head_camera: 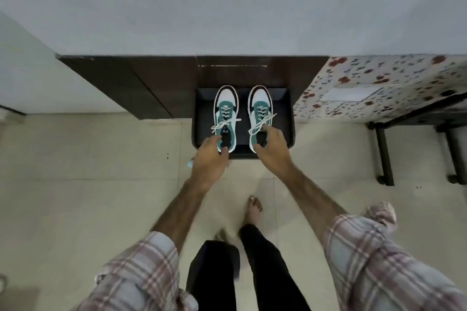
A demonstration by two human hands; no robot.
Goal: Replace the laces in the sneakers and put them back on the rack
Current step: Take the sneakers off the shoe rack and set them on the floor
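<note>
Plaid sleeves (141, 275) fill the bottom of the view, rolled up on both forearms, with dark trousers (214, 278) and one bare foot (254, 207) between them on the pale tiled floor (88, 171).

Both arms reach forward to a low dark rack (289, 108), an open shelf set into the base of a dark wooden cabinet (141, 83) against the grey wall (227, 2). Its front lip sits at floor level, and its side walls stand close to the shoes on either side, with a narrow dark gap left between the pair.

Two sneakers stand in it side by side, toes to the wall, heels toward the person. The left hand (208, 159) grasps the heel end of the left sneaker (225, 113), fingers curled over the collar. The right hand (270, 145) grips the heel of the right sneaker (260, 111) the same way, thumb hooked at the opening. Both shoes are teal and white with dark toe trim, and each carries white laces (223, 124) threaded through and tied in a loose bow whose ends spill sideways.

To the right, a table under a flowered cloth (384, 83) crowds the rack's corner, its black legs (384, 154) planted on the tiles. To the left the floor lies open up to a pale wall panel (32, 70).
</note>
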